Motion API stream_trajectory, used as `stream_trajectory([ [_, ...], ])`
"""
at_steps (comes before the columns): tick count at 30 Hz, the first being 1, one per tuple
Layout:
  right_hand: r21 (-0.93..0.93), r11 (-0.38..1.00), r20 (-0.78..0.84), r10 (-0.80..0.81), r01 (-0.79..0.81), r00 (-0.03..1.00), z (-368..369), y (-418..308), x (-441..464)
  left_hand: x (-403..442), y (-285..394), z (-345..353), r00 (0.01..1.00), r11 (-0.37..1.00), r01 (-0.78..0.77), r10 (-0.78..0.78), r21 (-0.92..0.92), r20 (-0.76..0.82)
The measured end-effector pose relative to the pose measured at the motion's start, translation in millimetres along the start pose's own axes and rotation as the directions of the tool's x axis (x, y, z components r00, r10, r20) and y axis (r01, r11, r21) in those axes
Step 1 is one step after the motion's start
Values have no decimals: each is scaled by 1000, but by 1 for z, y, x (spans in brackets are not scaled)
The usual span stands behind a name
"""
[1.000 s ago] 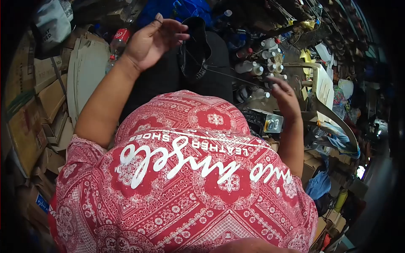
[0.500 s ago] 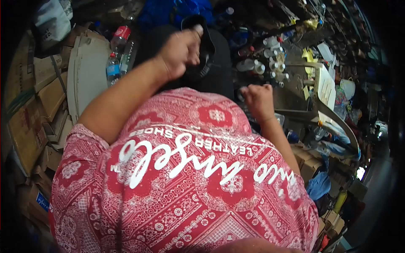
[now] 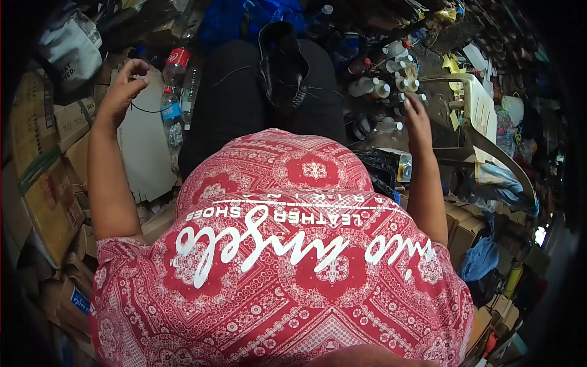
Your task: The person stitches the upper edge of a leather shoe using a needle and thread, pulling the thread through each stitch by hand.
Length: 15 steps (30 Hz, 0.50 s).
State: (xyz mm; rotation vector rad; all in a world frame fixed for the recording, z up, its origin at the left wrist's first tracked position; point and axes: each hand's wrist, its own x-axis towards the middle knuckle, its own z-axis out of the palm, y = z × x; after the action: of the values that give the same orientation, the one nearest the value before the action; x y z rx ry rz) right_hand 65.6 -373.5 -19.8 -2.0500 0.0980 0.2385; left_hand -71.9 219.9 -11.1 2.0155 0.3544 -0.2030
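A black shoe [image 3: 290, 92] lies across my black-trousered lap, its opening facing up. Loose dark thread [image 3: 231, 76] trails from it on the left, and a thin strand runs off its right side. My left hand [image 3: 125, 92] is raised out to the left, thumb and forefinger curled in a pinch, with a stretch of dark thread hanging near it. Out to the right, my right hand [image 3: 417, 119] has its fingertips pressed together beside the small bottles; whatever they grip is too small to make out. Neither hand touches the shoe.
Plastic bottles [image 3: 172, 110] stand left of my legs by a pale board [image 3: 143, 147]. Several small white-capped bottles [image 3: 380, 89] stand on the right, near a pale plastic chair [image 3: 483, 110]. Cardboard boxes [image 3: 46, 183] pile up at far left. A blue bag [image 3: 269, 12] lies ahead.
Both hands have moved apart from near the shoe, the left one far out to the left and the right one further right. The shoe is now uncovered on my lap.
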Motion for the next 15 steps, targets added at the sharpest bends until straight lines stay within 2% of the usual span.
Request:
stream_trajectory([
  [1,104,987,44,-128,123,991,15,-23,2,1,-8,-5,996,996,91,-91,-22,12],
  [2,28,972,121,-236,235,964,32,-46,2,-1,-4,4,996,995,92,-92,-23,12],
  [4,-104,885,289,-410,454,865,68,-100,-13,-4,24,46,995,993,-95,95,-72,-2],
  [5,-166,772,386,-521,613,761,84,-115,-19,-8,46,70,990,991,-128,130,33,-59],
  [6,-209,702,465,-541,681,701,97,-125,-24,-9,56,85,984,983,-175,176,58,-15],
  [7,-267,598,542,-555,755,631,107,-128,-25,-14,71,103,980,979,-200,201,-23,12],
  [8,-311,481,618,-553,820,559,114,-130,-23,-19,80,117,960,960,-278,279,-16,27],
  [10,-313,446,617,-576,839,536,121,-119,-18,-23,89,141,906,903,-422,418,76,64],
  [11,-316,413,616,-596,854,516,123,-112,-17,-22,88,150,907,905,-420,416,73,62],
  [13,-338,440,608,-573,832,550,123,-104,-20,-16,85,166,805,718,-560,590,414,65],
  [15,-363,469,593,-550,805,588,122,-98,-25,-10,84,177,784,696,-559,620,451,15],
])
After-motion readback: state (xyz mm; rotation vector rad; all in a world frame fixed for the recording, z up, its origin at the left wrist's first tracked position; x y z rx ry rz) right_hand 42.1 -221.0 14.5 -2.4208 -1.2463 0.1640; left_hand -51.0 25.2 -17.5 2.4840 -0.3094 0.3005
